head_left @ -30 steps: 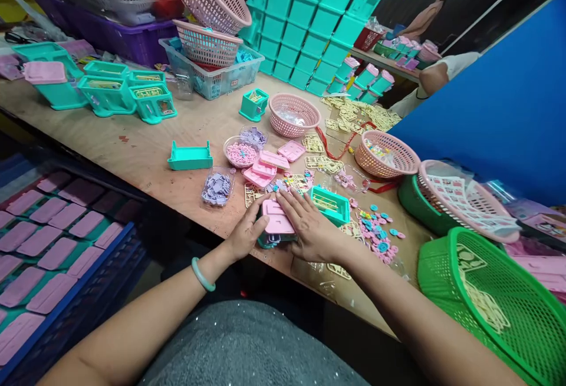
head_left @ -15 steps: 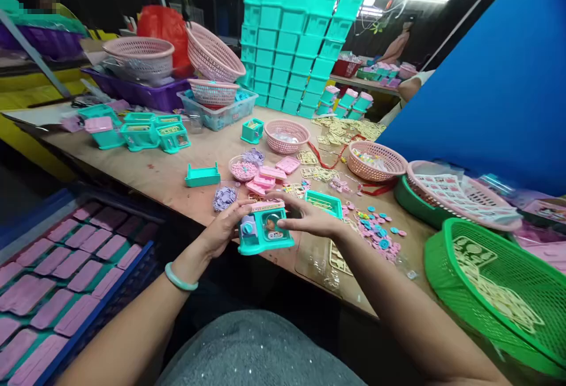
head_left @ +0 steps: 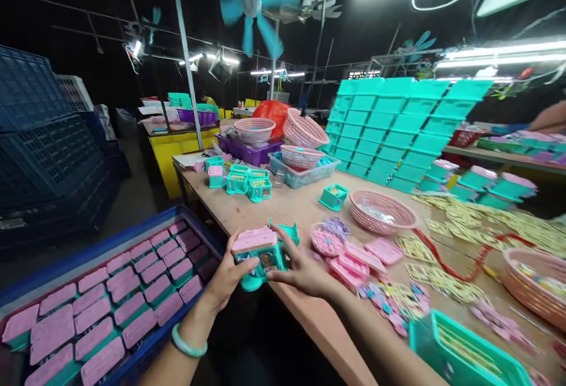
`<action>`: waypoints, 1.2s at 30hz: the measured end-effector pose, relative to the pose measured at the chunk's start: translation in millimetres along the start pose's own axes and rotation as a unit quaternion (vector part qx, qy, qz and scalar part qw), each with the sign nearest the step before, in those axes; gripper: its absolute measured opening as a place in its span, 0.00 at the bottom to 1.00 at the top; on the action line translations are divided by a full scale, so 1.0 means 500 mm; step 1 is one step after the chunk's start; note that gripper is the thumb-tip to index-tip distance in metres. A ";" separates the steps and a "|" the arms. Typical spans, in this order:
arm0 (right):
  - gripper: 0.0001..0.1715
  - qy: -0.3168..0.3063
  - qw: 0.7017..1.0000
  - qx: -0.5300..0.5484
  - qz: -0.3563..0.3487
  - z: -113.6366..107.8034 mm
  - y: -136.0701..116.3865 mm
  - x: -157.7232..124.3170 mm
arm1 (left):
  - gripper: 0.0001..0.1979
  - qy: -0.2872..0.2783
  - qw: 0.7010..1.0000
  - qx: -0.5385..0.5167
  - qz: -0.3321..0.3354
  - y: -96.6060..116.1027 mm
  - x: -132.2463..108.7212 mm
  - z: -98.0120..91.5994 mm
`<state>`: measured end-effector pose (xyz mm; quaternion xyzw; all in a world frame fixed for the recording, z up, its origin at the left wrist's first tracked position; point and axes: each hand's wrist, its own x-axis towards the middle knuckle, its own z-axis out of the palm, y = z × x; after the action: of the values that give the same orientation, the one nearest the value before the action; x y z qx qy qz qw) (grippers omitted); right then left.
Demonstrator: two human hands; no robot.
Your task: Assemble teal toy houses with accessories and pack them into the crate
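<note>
Toy box (head_left: 266, 249), teal under a pink lid, was held level, seemingly above the front edge of the worktop (head_left: 296, 203), near the blue crate (head_left: 145, 228). Left hand (head_left: 225, 277): grip clamped on the box's left end, thumb across the front. Right hand (head_left: 305, 265): grip closed round the right end, fingers spread. Holding both ends probably kept the lid uppermost and the box steady. Lidded boxes (head_left: 124, 284) sat lid-up in close rows inside the crate, likely to save room. Small pink parts (head_left: 327, 238) lay in a bowl (head_left: 329, 253), presumably so none scattered. Teal boxes (head_left: 389, 132) were stacked high behind, likely to spare space.
</note>
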<state>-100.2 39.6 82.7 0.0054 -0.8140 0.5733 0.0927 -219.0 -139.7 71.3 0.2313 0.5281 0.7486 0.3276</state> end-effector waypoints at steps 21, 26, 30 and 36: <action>0.30 0.052 0.837 -0.540 0.077 -0.132 0.156 0.601 | 0.58 0.366 0.836 0.335 0.234 -0.048 0.645 -0.403; 0.32 0.060 0.849 -0.516 0.099 -0.158 0.172 0.749 | 0.65 0.413 0.798 0.381 0.218 -0.071 0.658 -0.397; 0.36 0.029 0.856 -0.501 0.126 -0.156 0.184 0.840 | 0.65 0.431 0.790 0.385 0.207 -0.070 0.659 -0.387; 0.31 -0.026 0.861 -0.487 0.146 -0.175 0.192 0.864 | 0.61 0.426 0.790 0.395 0.198 -0.058 0.665 -0.384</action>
<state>-522.9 196.4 89.4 -0.1448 -0.9830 0.1108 -0.0227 -570.3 -11.4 -20.2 0.0976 0.8062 0.5461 -0.2054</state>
